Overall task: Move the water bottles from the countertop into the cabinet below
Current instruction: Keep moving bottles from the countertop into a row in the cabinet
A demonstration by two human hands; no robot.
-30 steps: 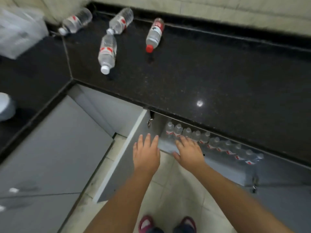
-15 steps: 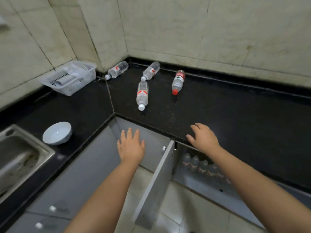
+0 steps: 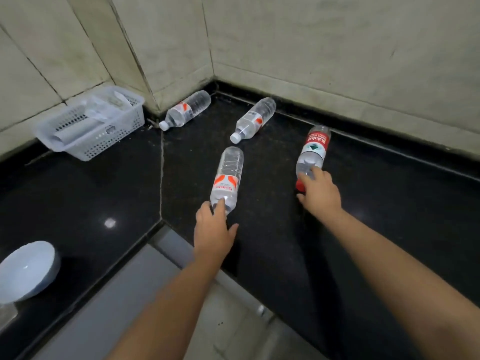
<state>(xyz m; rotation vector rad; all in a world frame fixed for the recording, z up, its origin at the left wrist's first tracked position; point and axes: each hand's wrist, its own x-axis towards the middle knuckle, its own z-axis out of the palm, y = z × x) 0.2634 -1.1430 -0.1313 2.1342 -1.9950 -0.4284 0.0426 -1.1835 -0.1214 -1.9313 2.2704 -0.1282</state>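
Head view: on the counter (image 3: 363, 203), left hand (image 3: 213, 233) and right hand (image 3: 320, 192) half-curl over two lying bottles' necks, clear (image 3: 228, 175) left of red-capped (image 3: 313, 154); wrap fully before lifting.

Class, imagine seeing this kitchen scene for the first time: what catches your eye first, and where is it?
Four water bottles lie on their sides on the black countertop, near the corner. The left hand reaches the nearest clear one; the right hand touches the red-capped bottle. A white basket sits far left.
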